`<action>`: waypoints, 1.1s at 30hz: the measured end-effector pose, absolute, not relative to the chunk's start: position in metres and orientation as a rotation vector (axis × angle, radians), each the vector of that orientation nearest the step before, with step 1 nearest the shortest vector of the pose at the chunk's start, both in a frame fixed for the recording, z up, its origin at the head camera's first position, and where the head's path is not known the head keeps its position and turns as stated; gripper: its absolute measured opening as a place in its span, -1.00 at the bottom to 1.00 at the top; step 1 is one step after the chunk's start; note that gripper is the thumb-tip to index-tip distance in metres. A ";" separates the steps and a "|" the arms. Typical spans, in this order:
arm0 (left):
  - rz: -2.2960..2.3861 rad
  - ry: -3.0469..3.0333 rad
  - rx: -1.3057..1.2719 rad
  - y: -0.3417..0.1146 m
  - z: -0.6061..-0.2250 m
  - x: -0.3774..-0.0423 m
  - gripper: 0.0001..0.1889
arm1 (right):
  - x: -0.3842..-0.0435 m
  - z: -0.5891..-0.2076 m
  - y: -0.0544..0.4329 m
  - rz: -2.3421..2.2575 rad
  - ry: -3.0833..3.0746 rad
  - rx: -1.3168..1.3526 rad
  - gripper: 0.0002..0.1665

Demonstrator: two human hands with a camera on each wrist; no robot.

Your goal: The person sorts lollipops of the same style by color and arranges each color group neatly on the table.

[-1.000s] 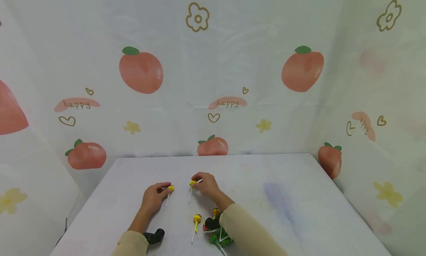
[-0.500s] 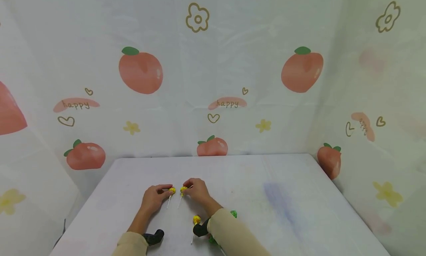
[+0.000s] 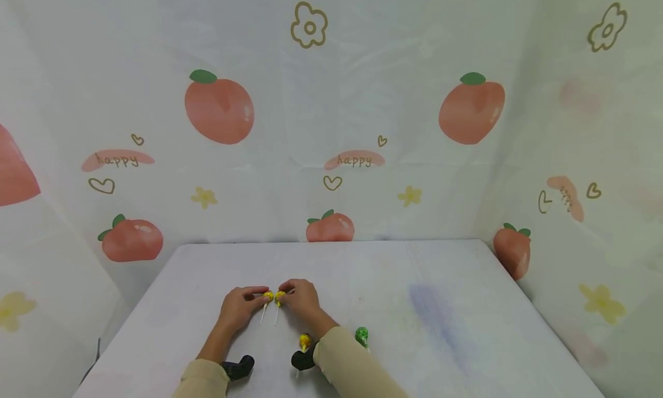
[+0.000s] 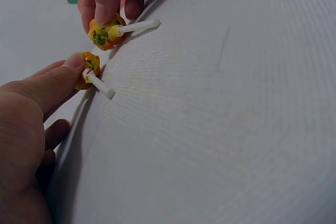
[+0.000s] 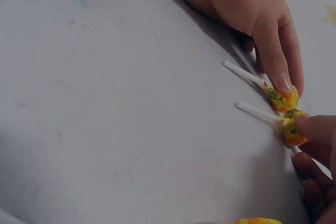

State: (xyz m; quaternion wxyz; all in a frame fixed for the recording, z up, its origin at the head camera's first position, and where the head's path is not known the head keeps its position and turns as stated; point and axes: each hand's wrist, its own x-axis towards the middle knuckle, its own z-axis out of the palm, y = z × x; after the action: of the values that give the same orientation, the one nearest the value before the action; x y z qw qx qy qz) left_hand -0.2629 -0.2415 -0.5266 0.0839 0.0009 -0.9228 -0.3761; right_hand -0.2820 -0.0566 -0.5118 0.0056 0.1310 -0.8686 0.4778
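My left hand (image 3: 238, 312) pinches the wrapped head of a yellow lollipop (image 4: 89, 72) between thumb and fingers. Close beside it, a second yellow lollipop (image 4: 106, 34) is pinched by my right hand (image 3: 303, 300) in the same manner. Both lollipops lie at the table surface, white sticks pointing toward me. Seen from the left wrist, a small gap separates the two heads; from the right wrist they look nearly touching. Part of each wrapper is hidden under the fingertips.
Nearer to me on the white table (image 3: 414, 317) lies another yellow lollipop (image 3: 305, 341), partly covered by the black device (image 3: 304, 359) on my right wrist. A green lollipop (image 3: 362, 336) shows beyond the right sleeve (image 3: 357, 363). A patterned curtain (image 3: 331, 99) stands behind the table.
My right hand has moved left and toward me with its lollipop, up beside the left one. It has released a second white stick seen earlier, or that stick is now hidden; I cannot tell.
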 end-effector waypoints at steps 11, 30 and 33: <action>-1.120 -2.750 0.006 -0.239 -0.523 -0.262 -0.70 | -0.279 -0.515 -0.062 1.460 -2.713 0.335 -0.90; -1.129 -2.754 -0.017 -0.242 -0.527 -0.264 -0.70 | -0.276 -0.513 -0.062 1.502 -2.727 0.286 -0.86; -1.127 -2.754 -0.017 -0.241 -0.527 -0.264 -0.70 | -0.276 -0.512 -0.062 1.501 -2.731 0.283 -0.87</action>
State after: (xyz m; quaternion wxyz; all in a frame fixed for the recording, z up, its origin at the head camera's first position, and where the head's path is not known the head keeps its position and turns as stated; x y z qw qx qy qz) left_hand -0.2637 -0.2414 -0.5266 0.0828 -0.0057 -0.9224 -0.3773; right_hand -0.2759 -0.0620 -0.5118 0.0063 0.0904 -0.8728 0.4796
